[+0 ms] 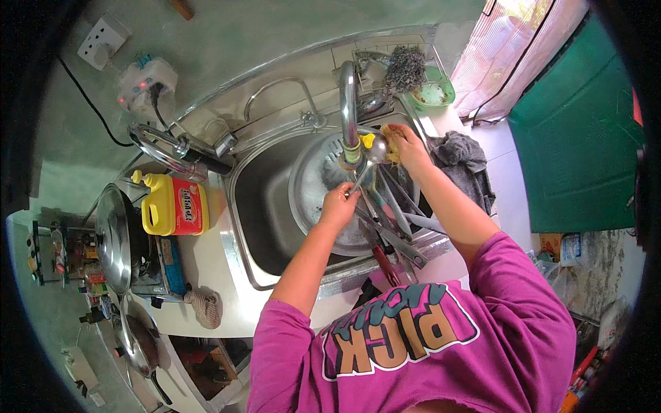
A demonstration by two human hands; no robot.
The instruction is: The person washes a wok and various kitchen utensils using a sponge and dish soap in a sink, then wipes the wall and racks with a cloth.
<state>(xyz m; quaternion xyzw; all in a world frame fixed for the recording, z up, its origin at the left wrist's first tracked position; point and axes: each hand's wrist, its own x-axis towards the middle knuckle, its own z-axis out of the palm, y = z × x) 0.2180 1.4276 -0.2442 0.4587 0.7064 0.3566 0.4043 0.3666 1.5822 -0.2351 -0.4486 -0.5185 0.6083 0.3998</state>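
Note:
Over a round metal basin (310, 191) of sudsy water in the sink, my left hand (338, 206) grips the handle of a metal ladle (378, 148). My right hand (407, 149) holds a yellowish scrubbing sponge (392, 143) against the ladle's bowl. Several long-handled utensils lean across the basin's near right side, among them a slotted metal turner (408, 251) and one with a red handle (383, 263). The curved chrome faucet (349, 103), with a yellow knob, stands above the basin, just left of the ladle's bowl.
A yellow detergent jug (175, 204) stands left of the steel sink (258, 279), near a lidded pan (114, 237). Behind the faucet, a wire rack (361, 54) holds a dark scouring pad (406, 68) beside a green dish (436, 95). A gray cloth (465, 162) lies at the right.

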